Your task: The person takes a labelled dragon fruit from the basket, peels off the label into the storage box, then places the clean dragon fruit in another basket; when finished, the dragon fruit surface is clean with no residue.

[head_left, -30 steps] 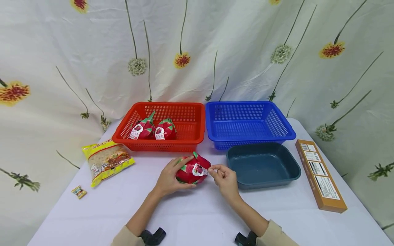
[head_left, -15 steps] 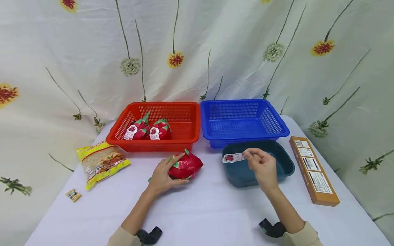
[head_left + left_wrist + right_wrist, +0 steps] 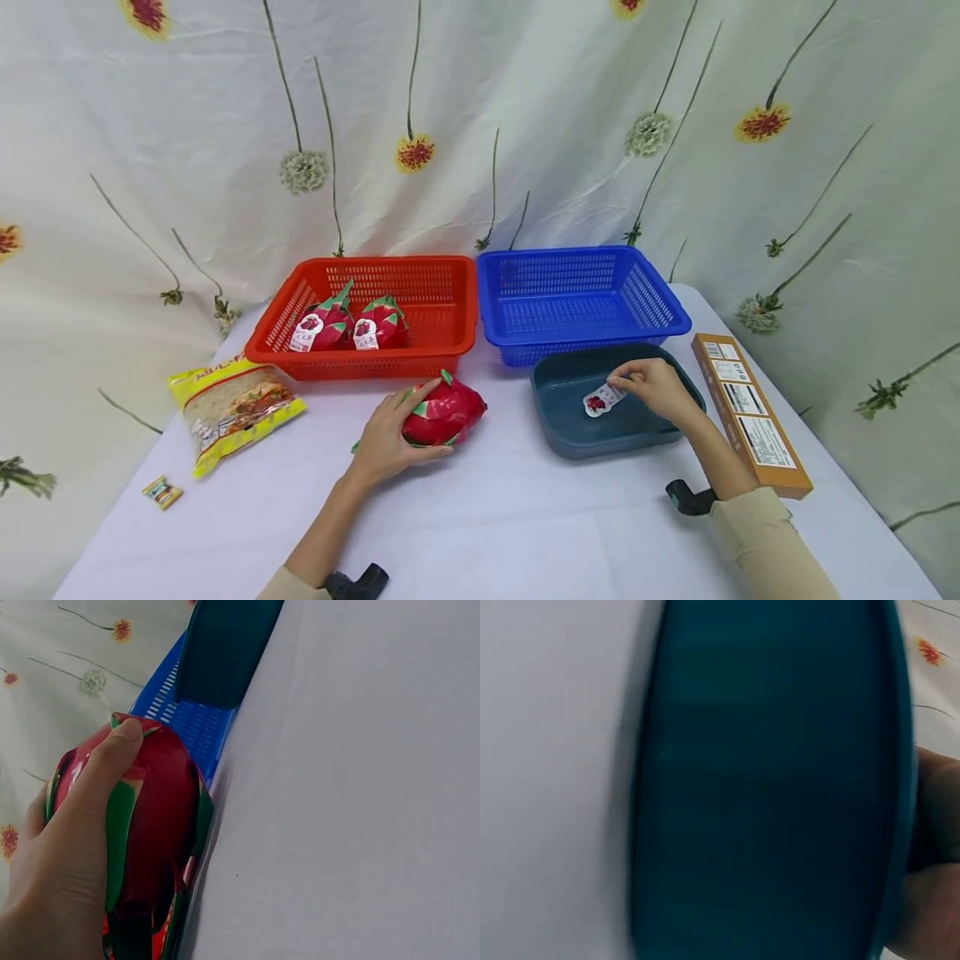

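The label (image 3: 602, 401) is pinched at one end by the fingers of the right hand (image 3: 654, 393) and is held within the outline of the tray (image 3: 600, 450). From those fingers its long axis is slanted leftward and toward the person, with the printed round end farthest from the hand; whether the tray's floor is touched by it cannot be told. In the right wrist view the tray is blurred and the label cannot be made out.

The fruit (image 3: 453, 412) is gripped on the counter (image 3: 525, 533), left of the tray and well apart from it, by the left hand (image 3: 388, 435), the nearer one to it. Its long axis is laid roughly left to right, with its bare tip turned toward the tray's side, and the thumb is seen pressed along it.

Behind the fruit, two labelled fruits (image 3: 384, 322) are held side by side in the red basket (image 3: 367, 367), toward its left. The blue basket (image 3: 570, 317) is set beside that, behind the tray.
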`<state>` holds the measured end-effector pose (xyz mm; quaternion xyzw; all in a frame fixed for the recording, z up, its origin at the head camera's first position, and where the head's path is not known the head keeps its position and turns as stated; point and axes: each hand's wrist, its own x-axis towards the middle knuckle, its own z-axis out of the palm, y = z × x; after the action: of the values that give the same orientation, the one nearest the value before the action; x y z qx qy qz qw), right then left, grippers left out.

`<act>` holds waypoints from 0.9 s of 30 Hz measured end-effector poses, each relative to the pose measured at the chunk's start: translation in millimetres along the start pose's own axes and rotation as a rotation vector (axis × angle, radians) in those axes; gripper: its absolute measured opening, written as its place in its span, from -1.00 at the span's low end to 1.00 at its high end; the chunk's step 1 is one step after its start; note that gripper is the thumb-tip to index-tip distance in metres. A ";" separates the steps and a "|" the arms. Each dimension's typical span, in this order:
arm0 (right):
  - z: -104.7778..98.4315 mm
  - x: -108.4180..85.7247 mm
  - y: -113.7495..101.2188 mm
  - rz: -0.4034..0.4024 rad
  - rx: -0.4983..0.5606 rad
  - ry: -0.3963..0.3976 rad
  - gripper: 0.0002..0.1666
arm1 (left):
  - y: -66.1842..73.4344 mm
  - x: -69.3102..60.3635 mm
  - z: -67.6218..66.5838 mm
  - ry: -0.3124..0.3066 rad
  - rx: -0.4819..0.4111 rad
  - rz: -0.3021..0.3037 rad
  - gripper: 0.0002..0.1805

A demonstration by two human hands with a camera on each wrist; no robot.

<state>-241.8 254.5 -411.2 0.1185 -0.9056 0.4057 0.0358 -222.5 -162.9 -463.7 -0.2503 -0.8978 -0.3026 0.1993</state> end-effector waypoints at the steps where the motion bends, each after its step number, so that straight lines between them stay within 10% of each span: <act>1: 0.8 3.2 0.9 -0.014 -0.035 -0.009 -0.73 | -0.1 -0.2 -0.1 0.000 0.000 0.001 0.03; 13: 18.3 22.8 14.4 -0.089 -0.214 -0.149 -0.85 | 2.4 -0.8 0.8 -0.003 0.001 -0.012 0.03; 27: 20.7 21.4 13.7 -0.018 -0.374 -0.272 -0.39 | 0.9 -0.6 1.0 0.012 0.019 0.000 0.03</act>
<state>-265.3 244.0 -431.6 0.1717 -0.9604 0.2106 -0.0616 -221.8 -161.9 -464.3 -0.2467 -0.8994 -0.2955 0.2072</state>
